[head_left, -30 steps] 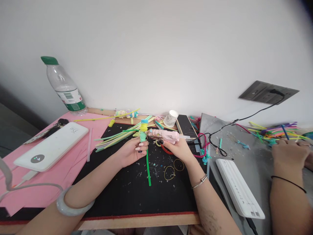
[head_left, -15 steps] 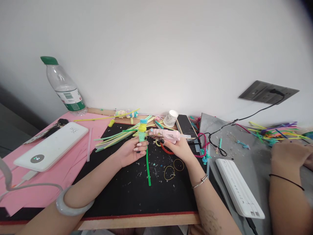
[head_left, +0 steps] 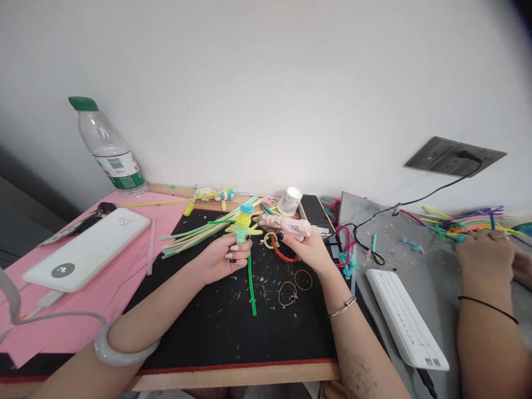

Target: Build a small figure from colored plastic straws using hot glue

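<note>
My left hand is closed round a straw craft piece, a stack of yellow, blue and teal rings on a green stem that hangs down over the black mat. My right hand grips a pink glue gun, its nozzle pointing left, a short way from the ring stack. Loose rubber bands and small scraps lie on the mat below my hands. A bundle of green and yellow straws lies behind my left hand.
A plastic bottle stands at the back left, with a white power bank on pink paper. A paper cup and a phone lie behind. On the right, another person's hand works among coloured straws, near a white power bank.
The glue gun has drawn slightly right and up, away from the ring stack. The other person's hand on the right has shifted among the straws.
</note>
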Demonstrator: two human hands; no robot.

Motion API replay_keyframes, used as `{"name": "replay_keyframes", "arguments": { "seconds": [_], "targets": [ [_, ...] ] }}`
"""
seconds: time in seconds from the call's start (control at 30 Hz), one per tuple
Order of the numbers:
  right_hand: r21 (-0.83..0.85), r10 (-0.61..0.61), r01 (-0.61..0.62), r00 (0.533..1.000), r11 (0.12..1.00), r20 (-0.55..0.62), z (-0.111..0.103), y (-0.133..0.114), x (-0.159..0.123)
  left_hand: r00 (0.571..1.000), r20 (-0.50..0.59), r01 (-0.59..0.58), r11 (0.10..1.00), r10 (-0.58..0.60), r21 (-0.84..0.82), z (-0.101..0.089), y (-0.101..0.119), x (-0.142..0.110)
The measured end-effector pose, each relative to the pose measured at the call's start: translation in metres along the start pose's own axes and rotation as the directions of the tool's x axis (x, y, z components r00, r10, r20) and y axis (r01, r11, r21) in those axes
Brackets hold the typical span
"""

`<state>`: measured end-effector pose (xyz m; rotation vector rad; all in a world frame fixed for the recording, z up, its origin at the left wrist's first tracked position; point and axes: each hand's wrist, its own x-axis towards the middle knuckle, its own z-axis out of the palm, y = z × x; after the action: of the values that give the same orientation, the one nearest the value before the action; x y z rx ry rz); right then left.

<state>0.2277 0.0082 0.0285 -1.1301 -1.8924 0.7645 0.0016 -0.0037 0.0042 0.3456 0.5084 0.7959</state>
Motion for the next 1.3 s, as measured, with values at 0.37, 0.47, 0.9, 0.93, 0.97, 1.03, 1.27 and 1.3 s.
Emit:
{"name": "replay_keyframes", "arguments": {
  "seconds": [0.37,0.47,0.9,0.93,0.97,1.03,1.27,1.3],
  "targets": [
    [-0.390,0.075,-0.410,0.762,0.824,-0.643,-0.029,0.021,0.004,0.988,-0.070,-0.146,0.986,0.140,-0.077,0.011,0.004,-0.003],
    [-0.375,0.085,-0.544,0.643,0.751,-0.761,-0.043,0.026,0.003,0.980,-0.088,-0.187,0.979,0.180,-0.080,0.011,0.003,-0.003],
    [-0.312,0.299,-0.834,0.472,0.455,-0.829,-0.074,0.062,-0.011,0.907,-0.216,-0.369,0.929,0.361,0.006,0.008,0.003,0.003],
    [-0.318,0.299,-0.830,0.481,0.458,-0.824,-0.073,0.063,-0.010,0.890,-0.232,-0.395,0.918,0.393,0.039,0.007,0.002,0.003],
    [-0.331,0.288,-0.823,0.492,0.461,-0.822,-0.071,0.063,-0.009,0.867,-0.241,-0.429,0.899,0.436,0.084,0.006,0.002,0.004],
    [-0.390,0.228,-0.788,0.539,0.476,-0.811,-0.064,0.061,-0.006,0.812,-0.244,-0.493,0.847,0.530,0.199,0.004,0.000,0.005],
    [-0.623,-0.148,-0.338,0.789,0.705,-0.596,-0.024,0.035,0.007,0.698,-0.269,-0.503,0.721,0.664,0.477,0.004,-0.004,0.005],
    [-0.624,-0.188,-0.264,0.806,0.736,-0.562,-0.018,0.030,0.007,0.702,-0.271,-0.497,0.726,0.658,0.475,0.005,-0.004,0.005]
  ]
}}
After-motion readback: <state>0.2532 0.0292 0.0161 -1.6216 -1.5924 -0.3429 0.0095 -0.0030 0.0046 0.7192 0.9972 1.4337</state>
